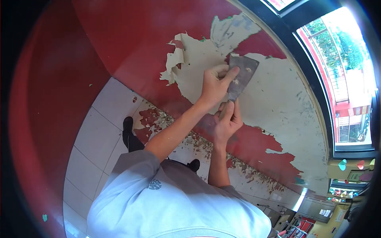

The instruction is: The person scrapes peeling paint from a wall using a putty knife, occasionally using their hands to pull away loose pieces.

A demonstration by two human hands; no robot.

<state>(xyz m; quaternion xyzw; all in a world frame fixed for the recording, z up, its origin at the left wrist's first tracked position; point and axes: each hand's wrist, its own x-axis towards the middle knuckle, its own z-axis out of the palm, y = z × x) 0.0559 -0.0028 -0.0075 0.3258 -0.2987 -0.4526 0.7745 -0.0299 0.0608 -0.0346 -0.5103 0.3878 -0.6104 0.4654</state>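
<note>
Both my hands are on a paint scraper (243, 72) with a wide, smudged metal blade that tapers to its neck. My right hand (229, 122) is wrapped round the handle, which it mostly hides. My left hand (216, 84) pinches the blade's side edge, its thumb lying on the flat face. A few pale flakes stick to the blade. Behind it, the wall has a large bare off-white patch (274, 95) amid red paint (135, 35). A loose paint strip (173, 61) curls away at the patch's left edge.
Paint chips (198, 144) litter the pale tiled floor (93, 131) along the wall's foot. A dark-framed window (333, 79) borders the wall on the right. At lower right are a grey cabinet (313, 208) and hanging coloured decorations (343, 164). My dark shoe (127, 126) stands near the chips.
</note>
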